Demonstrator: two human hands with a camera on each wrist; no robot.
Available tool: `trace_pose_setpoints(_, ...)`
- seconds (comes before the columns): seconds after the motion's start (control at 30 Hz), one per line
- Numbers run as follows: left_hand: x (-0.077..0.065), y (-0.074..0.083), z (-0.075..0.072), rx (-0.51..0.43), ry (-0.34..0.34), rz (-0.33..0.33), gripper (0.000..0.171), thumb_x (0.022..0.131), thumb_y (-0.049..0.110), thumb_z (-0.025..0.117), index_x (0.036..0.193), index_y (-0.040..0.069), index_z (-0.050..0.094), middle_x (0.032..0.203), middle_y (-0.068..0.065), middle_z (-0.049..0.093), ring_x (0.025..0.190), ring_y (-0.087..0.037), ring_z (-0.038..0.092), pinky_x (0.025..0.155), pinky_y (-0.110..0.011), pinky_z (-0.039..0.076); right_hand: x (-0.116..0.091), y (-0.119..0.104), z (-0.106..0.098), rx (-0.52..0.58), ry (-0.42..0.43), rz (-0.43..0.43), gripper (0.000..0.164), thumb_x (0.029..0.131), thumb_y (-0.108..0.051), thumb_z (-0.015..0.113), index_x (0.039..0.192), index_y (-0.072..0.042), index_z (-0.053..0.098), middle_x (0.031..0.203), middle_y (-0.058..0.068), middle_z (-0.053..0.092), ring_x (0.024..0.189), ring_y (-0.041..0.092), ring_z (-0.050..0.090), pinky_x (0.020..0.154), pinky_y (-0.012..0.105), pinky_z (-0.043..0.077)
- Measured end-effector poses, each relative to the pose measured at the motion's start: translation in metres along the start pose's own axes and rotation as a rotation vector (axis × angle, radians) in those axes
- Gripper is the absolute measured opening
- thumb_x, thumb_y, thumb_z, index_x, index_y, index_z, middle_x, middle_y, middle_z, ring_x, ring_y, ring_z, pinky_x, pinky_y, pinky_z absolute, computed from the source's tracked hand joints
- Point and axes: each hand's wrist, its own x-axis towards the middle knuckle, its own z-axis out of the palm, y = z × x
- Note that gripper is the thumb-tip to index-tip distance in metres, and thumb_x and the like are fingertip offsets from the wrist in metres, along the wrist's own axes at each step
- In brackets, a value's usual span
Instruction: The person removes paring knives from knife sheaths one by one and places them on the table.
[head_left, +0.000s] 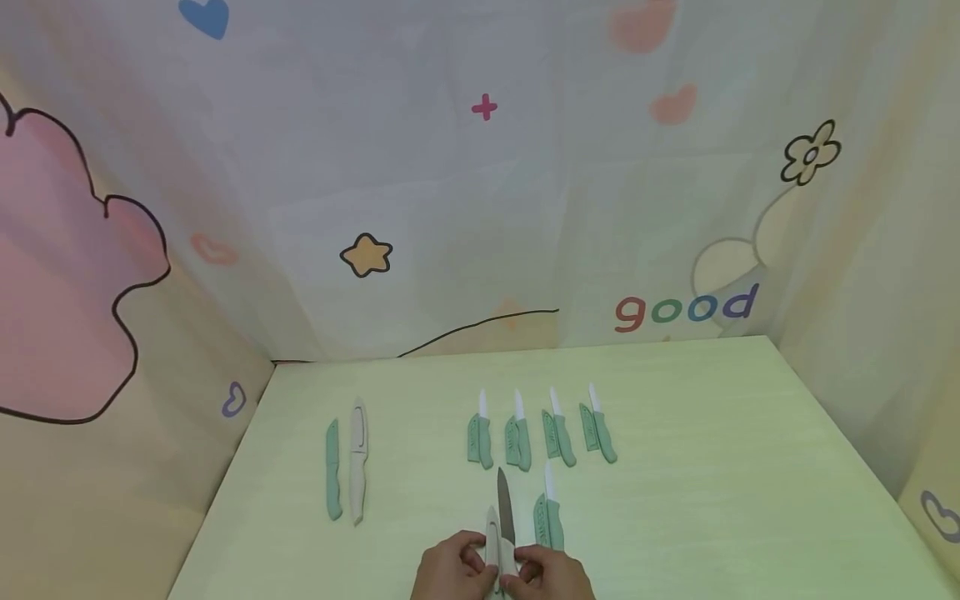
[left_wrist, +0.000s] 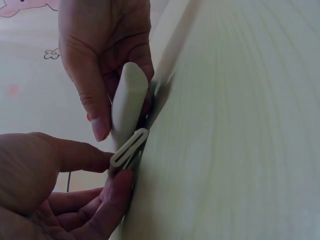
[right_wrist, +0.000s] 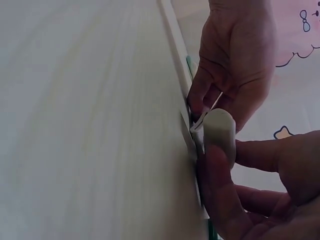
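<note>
Cream-coloured, the sheath (head_left: pixel 492 537) sits pinched by the left hand (head_left: pixel 453 568); just right of those fingers (head_left: pixel 471 538) the dark-bladed knife (head_left: pixel 507 521) runs nearly parallel, handle (head_left: pixel 507 554) pinched in the right hand (head_left: pixel 555 573), tip pointing away from both.

A person's left grip (head_left: pixel 456 568) and right grip (head_left: pixel 553 573), both bare hands, are pictured at the bottom of the head view, bare as far as each is visible. In the left wrist view, fine creases run across the right grip, and a short nail (left_wrist: pixel 100 128) tops one digit. In the right wrist view, shadowed folds mark the left grip, its fingers rounded in shape.
</note>
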Motion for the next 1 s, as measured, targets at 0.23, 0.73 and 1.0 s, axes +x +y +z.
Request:
trace_pose_setpoints(0.23,-0.0005,0.0049,-0.0004,0.018,0.003,-0.017,0.032,0.076,0.013,0.078,0.104,0.001,0.067,0.066,0.003,0.059,0.058,-0.01,0.055,0.054,-0.029,0.052,-0.0012,-0.004,0.0033,-0.08,0.047,-0.044,0.038,0.08,-0.026,0.077,0.102,0.003,0.071,0.066,-0.005,0.057,0.057,0.007,0.049,0.051,0.023,0.045)
trace_pose_setpoints(0.73,-0.005,0.0045,-0.003,0.04,0.019,0.038,0.035,0.076,0.012,0.079,0.106,-0.001,0.067,0.068,0.003,0.058,0.059,-0.01,0.053,0.051,-0.026,0.05,-0.0029,-0.0098,0.0012,-0.118,0.048,0.054,0.036,0.079,-0.025,0.078,0.103,0.001,0.071,0.069,-0.004,0.057,0.06,0.01,0.05,0.054,0.027,0.048)
trace_pose_setpoints(1.0,-0.0026,0.0026,-0.0035,0.1,0.011,0.019,0.038,0.076,0.018,0.078,0.108,0.001,0.067,0.072,0.003,0.054,0.062,-0.01,0.05,0.052,-0.023,0.045,-0.0024,-0.0083,-0.0002,-0.126,0.039,0.044,0.035,0.08,-0.026,0.077,0.102,0.001,0.071,0.069,-0.005,0.058,0.06,0.009,0.05,0.054,0.025,0.047)
